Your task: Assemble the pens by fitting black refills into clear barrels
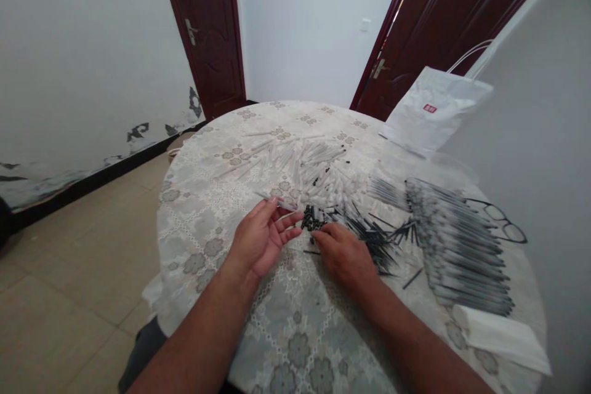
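Note:
My left hand (265, 235) is turned palm up, its thumb and fingers closed on a thin, clear pen barrel (287, 204). To its right lies a small heap of short black pen pieces (308, 217). My right hand (344, 252) reaches down at the near edge of that heap with thumb and fingertips pinched together. Whatever may be between those fingertips is too small to make out. Black pen refills or slim black parts (376, 237) are strewn just beyond the right hand. Farther back spreads a loose pile of clear barrels (318, 166).
On the right, assembled-looking pens (462, 252) lie in a long stacked row beside eyeglasses (512, 231). A white folded paper or cloth (505, 335) rests near the right edge. A white paper bag (434, 111) stands at the back right. A patterned cloth (203, 203) covers the round table.

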Available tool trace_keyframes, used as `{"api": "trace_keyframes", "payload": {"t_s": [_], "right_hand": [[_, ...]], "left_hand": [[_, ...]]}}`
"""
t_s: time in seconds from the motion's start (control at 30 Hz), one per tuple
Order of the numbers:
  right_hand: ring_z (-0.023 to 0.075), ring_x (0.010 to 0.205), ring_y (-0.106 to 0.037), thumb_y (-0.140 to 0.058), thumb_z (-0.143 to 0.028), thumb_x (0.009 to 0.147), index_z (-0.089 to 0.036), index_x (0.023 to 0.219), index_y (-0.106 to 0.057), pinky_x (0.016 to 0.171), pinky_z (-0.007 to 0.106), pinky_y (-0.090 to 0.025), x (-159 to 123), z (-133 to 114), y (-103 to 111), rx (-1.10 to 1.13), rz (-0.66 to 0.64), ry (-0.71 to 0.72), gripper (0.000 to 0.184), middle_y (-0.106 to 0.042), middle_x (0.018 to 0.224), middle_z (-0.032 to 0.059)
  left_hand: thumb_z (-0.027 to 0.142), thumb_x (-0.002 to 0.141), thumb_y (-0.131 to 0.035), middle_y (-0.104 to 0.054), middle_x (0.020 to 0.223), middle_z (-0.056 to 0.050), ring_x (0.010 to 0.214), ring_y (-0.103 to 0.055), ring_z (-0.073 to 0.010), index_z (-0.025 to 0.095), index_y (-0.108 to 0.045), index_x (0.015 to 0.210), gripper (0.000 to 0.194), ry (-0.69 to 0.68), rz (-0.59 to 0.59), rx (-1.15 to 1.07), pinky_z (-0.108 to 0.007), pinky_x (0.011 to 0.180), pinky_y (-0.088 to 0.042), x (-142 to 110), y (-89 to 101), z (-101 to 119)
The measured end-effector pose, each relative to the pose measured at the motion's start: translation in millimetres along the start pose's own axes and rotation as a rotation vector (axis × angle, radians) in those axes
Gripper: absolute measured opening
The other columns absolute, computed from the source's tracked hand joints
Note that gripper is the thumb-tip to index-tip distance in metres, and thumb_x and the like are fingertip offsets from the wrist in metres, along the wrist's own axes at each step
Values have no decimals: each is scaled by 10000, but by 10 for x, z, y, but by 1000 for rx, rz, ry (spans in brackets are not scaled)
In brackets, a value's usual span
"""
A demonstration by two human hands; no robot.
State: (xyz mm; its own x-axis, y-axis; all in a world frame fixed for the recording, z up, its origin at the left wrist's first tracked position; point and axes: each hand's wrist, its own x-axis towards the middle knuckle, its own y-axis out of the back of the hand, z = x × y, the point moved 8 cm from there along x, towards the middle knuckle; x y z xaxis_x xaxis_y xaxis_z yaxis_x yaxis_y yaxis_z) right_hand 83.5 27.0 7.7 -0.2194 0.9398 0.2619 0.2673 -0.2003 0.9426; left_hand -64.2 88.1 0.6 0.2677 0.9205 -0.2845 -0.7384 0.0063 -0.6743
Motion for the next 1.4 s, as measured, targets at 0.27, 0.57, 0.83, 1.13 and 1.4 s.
{"api": "trace_keyframes", "payload": {"t_s": [0.27,0.57,0.83,1.13,1.4], "right_hand": [[197,889,-593,-597,-199,913,-242,953,-632,617,239,-398,13,-157,-214,-259,-131,-33,68,-636,979,49],[180,786,-594,-519,-225,940,-189,970,-594,722,288,-463,-30,-37,147,333,299,-70,89,-638,884,56],[176,823,-648,-625,-357,908,-207,1014,-657,755,287,-510,-167,242,192,856,444,-262,186,-699,916,41],[185,811,-667,-665,-378,874,-192,1022,-675,749,301,-529,-104,318,66,944,403,-300,238,-726,926,57],[184,823,-670,-657,-368,882,-200,1015,-677,765,298,-523,-78,283,43,934,363,-270,215,-728,938,53]], "left_hand": [[314,924,-587,-659,845,-46,816,-739,-248,206,-494,973,151,-5,-14,34,-333,565,-604,33,36,-30],[340,855,-698,-634,872,-33,885,-730,-248,202,-488,933,263,-12,-126,55,-345,645,-616,0,-71,-82],[321,854,-705,-679,1029,-102,965,-711,-286,179,-556,983,242,43,-180,133,-377,662,-623,-31,-160,-228],[193,866,-674,-717,970,-120,879,-729,-224,149,-552,986,177,48,-179,112,-359,767,-607,-27,-149,-253],[187,860,-677,-716,999,-139,882,-727,-221,154,-535,991,196,47,-203,150,-354,774,-602,-32,-156,-282]]}}
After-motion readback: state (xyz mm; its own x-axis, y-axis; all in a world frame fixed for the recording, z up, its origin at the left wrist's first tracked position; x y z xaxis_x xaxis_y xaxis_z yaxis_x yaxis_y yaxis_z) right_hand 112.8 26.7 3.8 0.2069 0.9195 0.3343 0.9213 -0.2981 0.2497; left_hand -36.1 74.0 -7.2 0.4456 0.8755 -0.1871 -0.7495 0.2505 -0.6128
